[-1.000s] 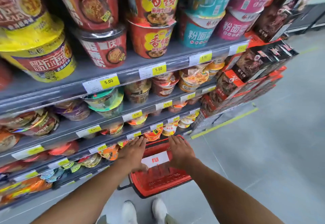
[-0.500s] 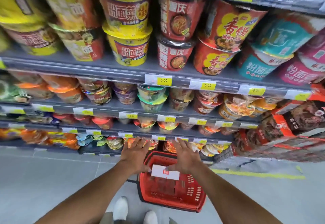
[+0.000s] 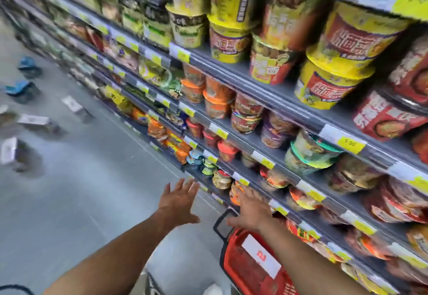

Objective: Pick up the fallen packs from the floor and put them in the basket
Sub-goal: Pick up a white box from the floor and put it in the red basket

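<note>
A red plastic basket (image 3: 234,269) with a white pack (image 3: 260,257) inside stands on the grey floor at the bottom of the view, against the shelving. My right hand (image 3: 251,211) hovers over the basket's far end, fingers spread, holding nothing. To its left, my left hand (image 3: 179,201) is raised above the floor, open and empty. Several fallen packs lie far off at the left: two blue ones (image 3: 29,65) (image 3: 19,88) and white-labelled boxes (image 3: 71,103) (image 3: 34,120) (image 3: 9,150). All of them are blurred.
Long grey shelving (image 3: 254,100) full of instant noodle cups and bags, with yellow price tags, fills the right side and runs away to the upper left. Open grey aisle floor (image 3: 81,190) lies between me and the fallen packs. My white shoe (image 3: 213,289) shows beside the basket.
The view has swung left, down the aisle, bringing the fallen packs into sight. Both hands have lifted off the white pack, which now lies in the basket.
</note>
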A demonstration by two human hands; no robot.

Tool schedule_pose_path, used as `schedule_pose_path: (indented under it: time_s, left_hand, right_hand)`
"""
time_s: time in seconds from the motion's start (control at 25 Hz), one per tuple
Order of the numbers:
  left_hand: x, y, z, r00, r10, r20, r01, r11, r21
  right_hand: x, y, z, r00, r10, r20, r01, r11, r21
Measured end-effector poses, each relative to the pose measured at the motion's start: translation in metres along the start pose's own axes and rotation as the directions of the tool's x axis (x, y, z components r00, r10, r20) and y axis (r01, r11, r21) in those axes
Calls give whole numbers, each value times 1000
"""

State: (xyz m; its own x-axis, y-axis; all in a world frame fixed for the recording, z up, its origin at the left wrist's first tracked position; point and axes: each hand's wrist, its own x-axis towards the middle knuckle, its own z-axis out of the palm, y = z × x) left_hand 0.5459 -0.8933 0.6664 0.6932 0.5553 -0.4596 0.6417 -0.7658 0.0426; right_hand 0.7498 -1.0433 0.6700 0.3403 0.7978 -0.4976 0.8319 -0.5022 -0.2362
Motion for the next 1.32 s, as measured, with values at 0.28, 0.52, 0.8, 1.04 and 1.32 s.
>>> schedule_pose_path:
  time_s: [0.28, 0.52, 0.8, 1.04, 1.32]
  left_hand:
    - [-55, -119, 33, 980, -200, -8, 196, 969, -151]
    - [-105, -223, 67, 949, -314, 14, 309, 924, -223]
    - [-160, -337, 80, 901, -433, -1, 415, 865, -281]
    - [-201, -399, 100, 839, -544, 36, 522, 782, -342]
    - [-204, -462, 109, 770, -634, 67, 604, 692, -395]
  right_hand:
    - [50, -130, 12, 979, -185, 80, 194, 973, -127]
    - [70, -251, 33, 953, -271, 132, 293, 937, -189]
    - [92, -383, 45, 923, -358, 143, 383, 893, -236]
    - [118, -474, 52, 867, -464, 180, 498, 818, -289]
    - [173, -551, 57, 810, -532, 245, 586, 752, -302]
